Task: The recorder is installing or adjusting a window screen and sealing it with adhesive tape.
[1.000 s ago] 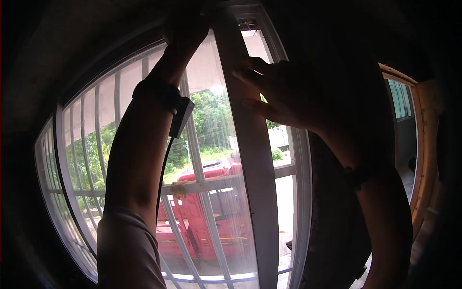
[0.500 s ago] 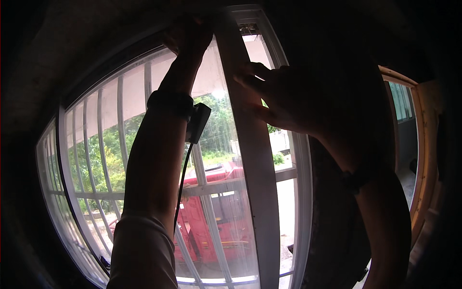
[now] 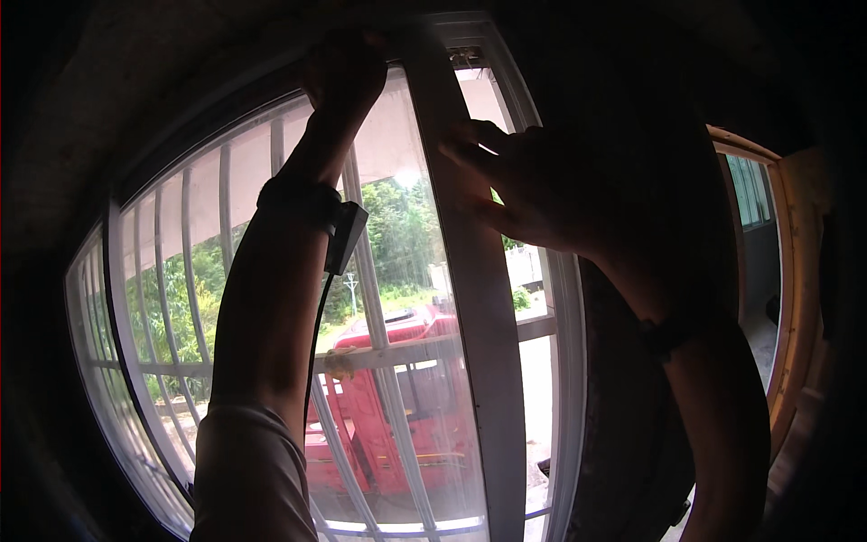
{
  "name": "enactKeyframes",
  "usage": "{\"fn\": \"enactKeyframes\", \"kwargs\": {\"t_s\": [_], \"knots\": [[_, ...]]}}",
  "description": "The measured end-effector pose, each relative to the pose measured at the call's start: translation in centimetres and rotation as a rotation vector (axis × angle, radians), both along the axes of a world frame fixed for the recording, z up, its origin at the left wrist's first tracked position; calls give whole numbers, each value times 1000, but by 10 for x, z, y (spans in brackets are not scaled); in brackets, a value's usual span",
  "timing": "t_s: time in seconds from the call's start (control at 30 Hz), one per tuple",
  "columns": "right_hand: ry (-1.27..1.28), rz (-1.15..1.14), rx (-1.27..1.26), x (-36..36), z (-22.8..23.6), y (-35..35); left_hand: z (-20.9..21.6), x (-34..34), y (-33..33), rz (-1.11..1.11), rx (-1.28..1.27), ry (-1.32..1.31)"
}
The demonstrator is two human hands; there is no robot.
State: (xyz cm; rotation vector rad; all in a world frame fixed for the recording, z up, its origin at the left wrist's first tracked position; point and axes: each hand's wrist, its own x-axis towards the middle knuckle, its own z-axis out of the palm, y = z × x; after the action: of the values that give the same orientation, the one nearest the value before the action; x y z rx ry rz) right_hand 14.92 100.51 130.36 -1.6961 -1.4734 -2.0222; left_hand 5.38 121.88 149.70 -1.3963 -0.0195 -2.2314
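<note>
My left hand [image 3: 348, 74] is raised to the top rail of a sliding window sash, its fingers closed and dark against the light. Whatever it grips there is hidden in shadow. My right hand [image 3: 542, 185] rests its spread fingertips at the sash's wide upright stile [image 3: 492, 379], apparently touching it. A narrow gap of daylight shows between this stile and the white outer window frame [image 3: 567, 361]. Dirty glass [image 3: 424, 244] fills the sash left of the stile. A dark strap with a black box [image 3: 347, 238] and a cable is on my left wrist.
Pale security bars [image 3: 226, 203] stand beyond the glass. Outside are a red vehicle [image 3: 406, 443] and green trees. At the right, a wooden door frame [image 3: 787, 298] opens in the dark wall. Another band [image 3: 664, 339] circles my right wrist.
My left forearm has shifted left, and the left hand has moved slightly along the top rail. My right hand has stayed almost still at the stile.
</note>
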Motion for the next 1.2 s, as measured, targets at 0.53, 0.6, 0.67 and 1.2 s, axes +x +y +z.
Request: {"fn": "enactKeyframes", "kwargs": {"t_s": [0.53,0.6,0.67,1.2], "knots": [[-28,90,27,0,-1,0,8,-1,7,164,208,30],[-13,50,16,-1,-1,1,13,-1,15,191,362,10],[-49,35,31,6,0,2,7,4,6,170,157,148],[-92,84,36,8,-1,4,3,-2,7,223,303,31]]}}
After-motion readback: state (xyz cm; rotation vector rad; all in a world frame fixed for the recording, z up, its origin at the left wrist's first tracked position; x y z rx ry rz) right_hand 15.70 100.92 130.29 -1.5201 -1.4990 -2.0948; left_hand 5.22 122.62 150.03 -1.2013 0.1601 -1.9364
